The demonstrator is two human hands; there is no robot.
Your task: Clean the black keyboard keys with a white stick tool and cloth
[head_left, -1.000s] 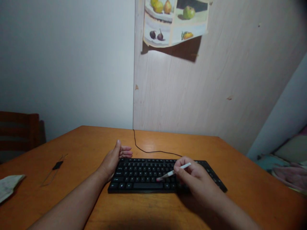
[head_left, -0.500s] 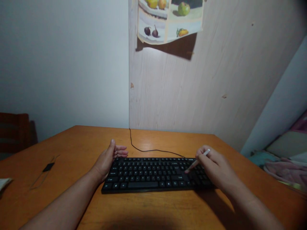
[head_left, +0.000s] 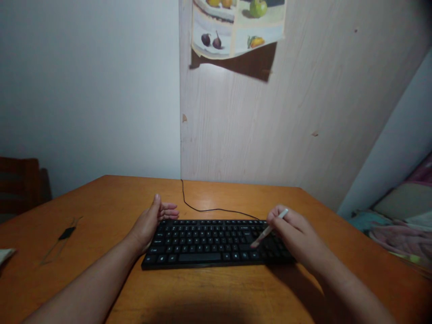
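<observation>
Orange-brown desk (head_left: 189, 288), with a black keyboard (head_left: 199, 245) flat on it: probably light and rigid, best steadied by its 2 short ends. At the left end, left hand (head_left: 146, 227), thumb raised, fingers loose, gripping nothing visible. Over the right part, right hand (head_left: 293, 229), pinching a slim brush (head_left: 268, 230): likely featherlight, soft-tipped, best held by its pale handle.
</observation>
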